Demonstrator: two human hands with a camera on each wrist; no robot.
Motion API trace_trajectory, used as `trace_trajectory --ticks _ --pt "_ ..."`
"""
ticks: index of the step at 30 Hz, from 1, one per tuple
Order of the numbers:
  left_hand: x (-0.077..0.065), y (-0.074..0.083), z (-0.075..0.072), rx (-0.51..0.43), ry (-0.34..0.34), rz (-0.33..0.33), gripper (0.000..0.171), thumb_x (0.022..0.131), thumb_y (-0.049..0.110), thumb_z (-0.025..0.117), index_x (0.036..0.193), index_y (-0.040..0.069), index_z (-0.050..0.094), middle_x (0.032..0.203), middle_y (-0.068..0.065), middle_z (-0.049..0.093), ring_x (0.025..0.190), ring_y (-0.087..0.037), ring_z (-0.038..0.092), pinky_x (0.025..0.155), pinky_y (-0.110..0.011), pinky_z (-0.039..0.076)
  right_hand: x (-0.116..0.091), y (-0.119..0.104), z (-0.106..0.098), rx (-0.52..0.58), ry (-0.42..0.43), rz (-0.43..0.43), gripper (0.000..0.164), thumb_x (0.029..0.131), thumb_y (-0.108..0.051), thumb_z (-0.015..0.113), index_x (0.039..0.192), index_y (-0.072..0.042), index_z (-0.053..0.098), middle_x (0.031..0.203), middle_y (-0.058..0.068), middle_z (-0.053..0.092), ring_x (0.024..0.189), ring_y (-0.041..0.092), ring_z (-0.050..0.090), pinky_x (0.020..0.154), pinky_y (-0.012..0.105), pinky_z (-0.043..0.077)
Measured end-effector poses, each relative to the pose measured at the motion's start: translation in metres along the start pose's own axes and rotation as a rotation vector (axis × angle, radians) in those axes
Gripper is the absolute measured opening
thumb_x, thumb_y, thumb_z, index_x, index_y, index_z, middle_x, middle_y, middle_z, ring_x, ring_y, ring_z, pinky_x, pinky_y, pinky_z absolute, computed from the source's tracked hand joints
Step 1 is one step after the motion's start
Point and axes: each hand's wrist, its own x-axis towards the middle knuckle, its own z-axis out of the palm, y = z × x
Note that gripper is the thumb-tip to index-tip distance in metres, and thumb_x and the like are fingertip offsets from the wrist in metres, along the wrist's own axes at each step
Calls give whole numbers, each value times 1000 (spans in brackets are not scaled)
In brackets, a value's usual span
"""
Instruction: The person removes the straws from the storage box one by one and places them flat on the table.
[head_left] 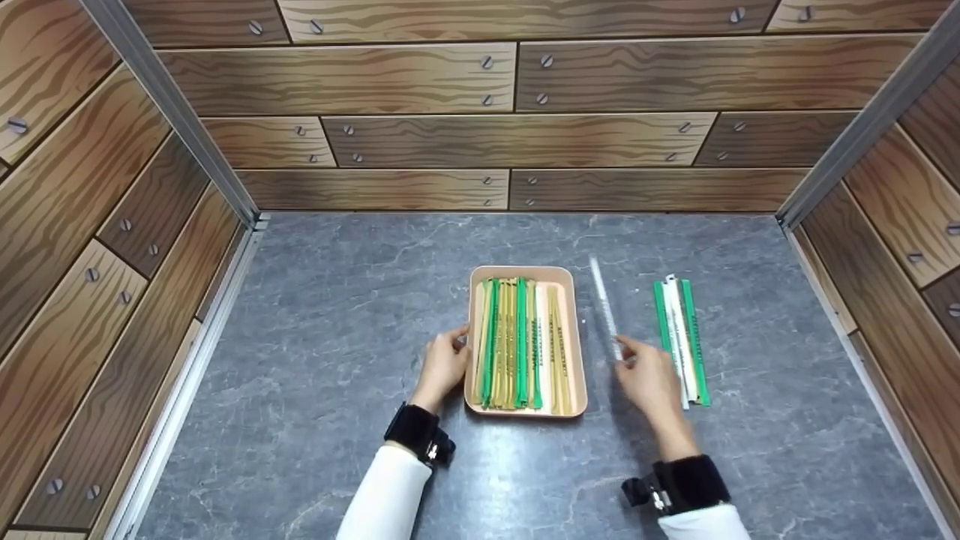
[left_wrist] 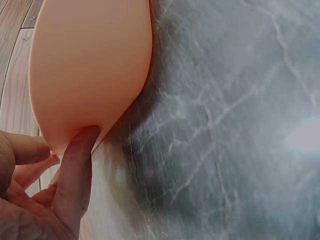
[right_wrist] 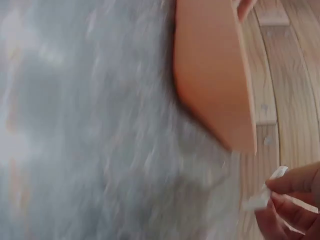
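Note:
A peach tray (head_left: 580, 360) holds several long, thin, paper-wrapped sticks (head_left: 521, 345) in green, gold and white, lying lengthwise. Along its left side, my left hand (head_left: 444, 364) grips the tray; the left wrist view has the thumb (left_wrist: 77, 165) against the outer wall and the other fingers near the rim. My right hand (head_left: 646, 375) pinches one white wrapped stick (head_left: 602, 296) by its near end, just right of the tray and apart from it. Motion blurs this stick, and only its near end (right_wrist: 265, 197) shows in the right wrist view.
Right of the right hand lies a small group of green and white wrapped sticks (head_left: 679, 330) on the grey marbled tabletop (head_left: 337, 315). Wood-patterned panels (head_left: 420, 79) wall the back and both sides, with metal rails (head_left: 180, 105) at the corners.

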Motion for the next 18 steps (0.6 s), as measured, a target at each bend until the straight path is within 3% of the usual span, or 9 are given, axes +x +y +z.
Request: trace_trajectory --ticks 6,18 --pt "-1 0 -1 6 8 22 41 85 -3 63 126 1 65 77 -7 68 63 -16 59 59 -31 52 -3 30 -20 -102 22 113 43 85 -1 59 129 -3 63 104 19 69 79 36 66 52 45 50" --pt "-1 1 -2 3 -14 19 41 86 -3 63 127 0 64 77 -8 68 61 -15 58 56 -30 51 10 68 -42 -188 -103 357 47 93 -4 49 140 -3 52 114 31 62 79 45 62 54 51 47"
